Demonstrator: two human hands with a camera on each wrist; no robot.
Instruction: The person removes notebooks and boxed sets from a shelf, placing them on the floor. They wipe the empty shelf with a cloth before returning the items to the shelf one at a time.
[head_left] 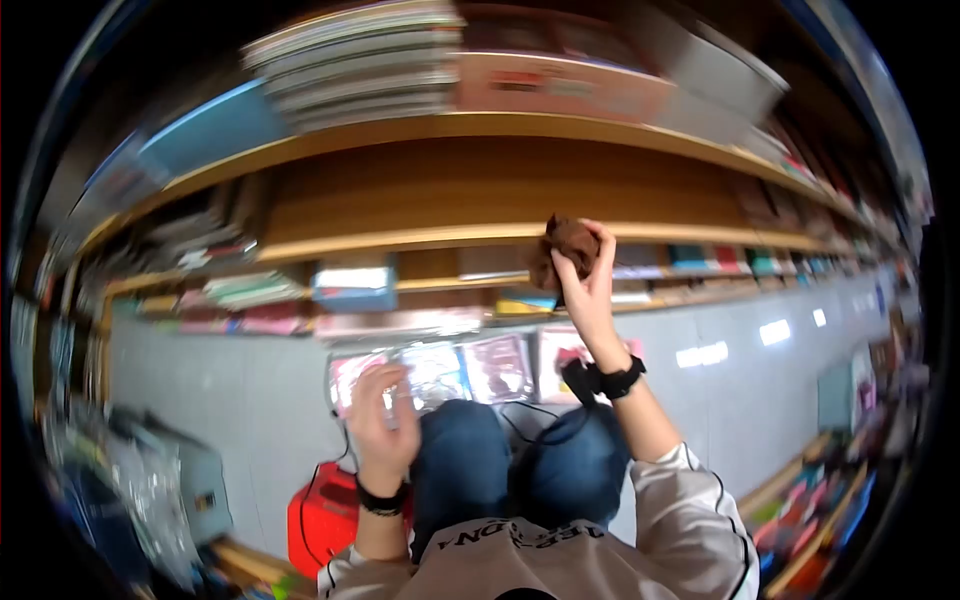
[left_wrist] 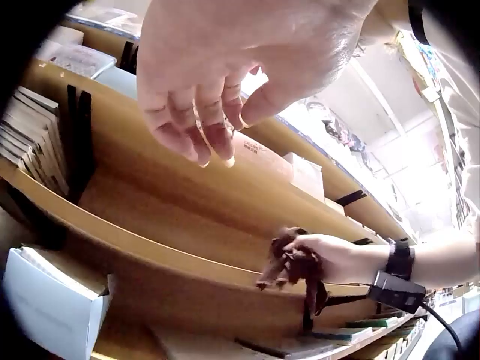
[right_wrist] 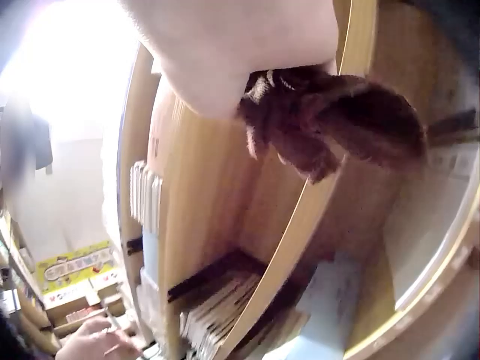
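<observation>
A crumpled brown cloth [head_left: 569, 247] is gripped in my right hand [head_left: 597, 290], right at the front edge of a wooden shelf [head_left: 400, 238]. In the right wrist view, folds of the cloth [right_wrist: 367, 124] hang below the hand beside the shelf board. The left wrist view shows the right hand [left_wrist: 337, 259] with its fingers curled round the bunched cloth [left_wrist: 294, 262]. My left hand [head_left: 383, 420] is held lower, above the left knee, holding nothing. Its fingers are loosely bent in the left wrist view.
Stacked books [head_left: 360, 70] and a pink box [head_left: 560, 85] fill the upper shelf. Packets in clear plastic [head_left: 495, 368] lie on the floor before the knees. A red stool [head_left: 325, 515] stands at lower left, and a cable [head_left: 545, 440] crosses the lap.
</observation>
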